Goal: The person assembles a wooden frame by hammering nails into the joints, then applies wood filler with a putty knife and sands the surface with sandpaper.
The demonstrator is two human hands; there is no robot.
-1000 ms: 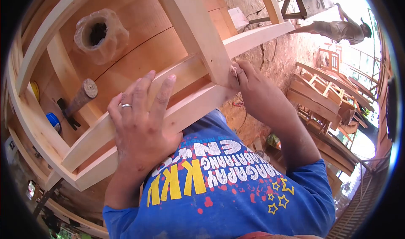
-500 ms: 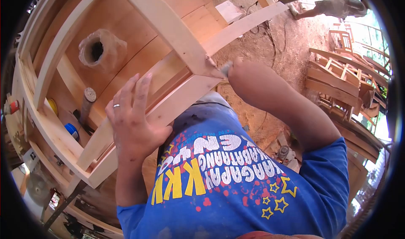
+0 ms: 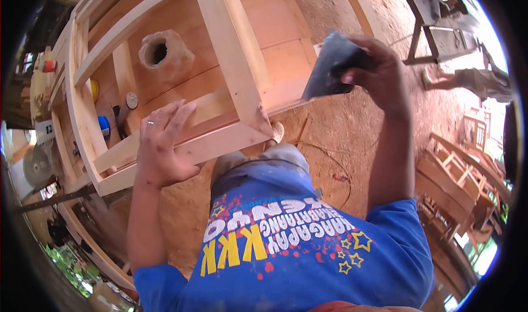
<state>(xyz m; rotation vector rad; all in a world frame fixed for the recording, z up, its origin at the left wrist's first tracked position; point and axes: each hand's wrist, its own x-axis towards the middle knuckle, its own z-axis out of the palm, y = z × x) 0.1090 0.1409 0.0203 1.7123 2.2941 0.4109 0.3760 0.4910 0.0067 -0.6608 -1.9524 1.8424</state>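
A pale, bare wooden frame (image 3: 220, 141) fills the upper left, its mitred corner (image 3: 257, 126) pointing toward my waist. My left hand (image 3: 162, 144), with a ring on one finger, lies across the near rail, fingers stretched over the top and thumb along the front side, so the rail sits in its grasp. To the right, my right hand (image 3: 382, 70) pinches a dark grey sheet of sandpaper (image 3: 333, 64) between thumb and fingers. The sheet bends a little, and its lower tip overlaps the end of a board beyond the corner.
On the plywood panel inside the frame stand a roll wrapped in clear plastic (image 3: 179, 56), a cylindrical stick (image 3: 129, 102) and a blue-rimmed roll (image 3: 103, 126). Stacked wooden furniture parts (image 3: 454, 185) lie at right. A cord (image 3: 347, 188) crosses the dirt floor. Another person's leg (image 3: 454, 80) shows far right.
My right hand has moved off the frame's corner, up and to the right, and the sandpaper now shows broadly. My left hand stays on the rail. The view has shifted.
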